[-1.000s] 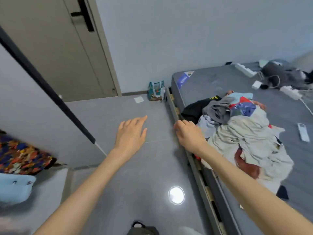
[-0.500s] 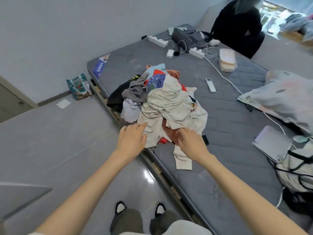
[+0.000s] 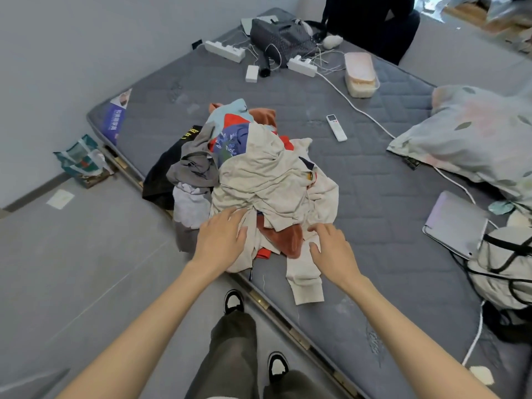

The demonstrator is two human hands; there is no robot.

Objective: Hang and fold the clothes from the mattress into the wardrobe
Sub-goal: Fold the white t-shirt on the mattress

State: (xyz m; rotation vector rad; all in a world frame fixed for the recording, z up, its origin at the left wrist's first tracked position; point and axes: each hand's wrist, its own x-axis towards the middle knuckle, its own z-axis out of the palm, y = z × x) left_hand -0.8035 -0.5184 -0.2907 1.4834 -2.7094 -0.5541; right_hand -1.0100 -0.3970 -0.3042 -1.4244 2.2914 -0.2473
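Observation:
A heap of clothes (image 3: 259, 174) lies on the grey mattress (image 3: 374, 240) near its left edge. A cream garment tops it, with grey, black, rust and blue pieces beneath. My left hand (image 3: 221, 240) lies with fingers spread on the cream fabric at the heap's near left side. My right hand (image 3: 331, 249) hovers with straight fingers over a cream sleeve (image 3: 305, 280) at the near right side. Neither hand holds anything. The wardrobe is out of view.
On the mattress lie a white remote (image 3: 336, 131), power strips (image 3: 226, 50) with cables, a dark bag (image 3: 283, 38), a plastic box (image 3: 359, 74), a pillow (image 3: 475, 133), a tablet (image 3: 454, 223) and a strapped bag (image 3: 506, 269). A person in black (image 3: 374, 21) sits at the far end. A green bag (image 3: 82, 161) stands on the floor.
The view swung from the door and floor to the mattress. Both hands moved forward onto the near side of the clothes heap.

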